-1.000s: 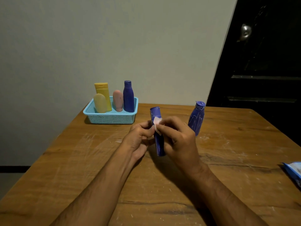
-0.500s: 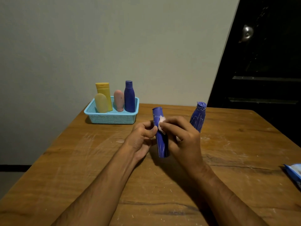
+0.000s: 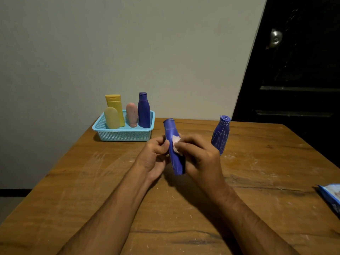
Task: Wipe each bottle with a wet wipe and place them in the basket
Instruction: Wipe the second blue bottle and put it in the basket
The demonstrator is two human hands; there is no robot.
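I'm mid-wipe on one blue bottle (image 3: 174,153). My left hand (image 3: 154,157) has its fingers curled round the bottle's left side, holding it tilted above the surface (image 3: 92,181), cap end away from me. My right hand (image 3: 198,159) pinches a small wet wipe (image 3: 176,143) against the upper body of the bottle, fingertips pressed on it. A few pale streaks show near the bottle's lower end, so I judge the wiping isn't finished.

The basket (image 3: 125,135) sits at the far left of the surface, against the wall, with four bottles upright in it: two yellow, one pink, one blue. A second blue bottle (image 3: 220,135) stands on the surface just right of my hands, covered in white streaks, so it has yet to be cleaned.

Next I'd need to work the wipe down the lower body, probably turning the bottle in my left hand, then carry it to the basket's free space at the right.

A blue packet (image 3: 331,196) lies at the right edge, likely the wipes. I can read no labels or writing anywhere.
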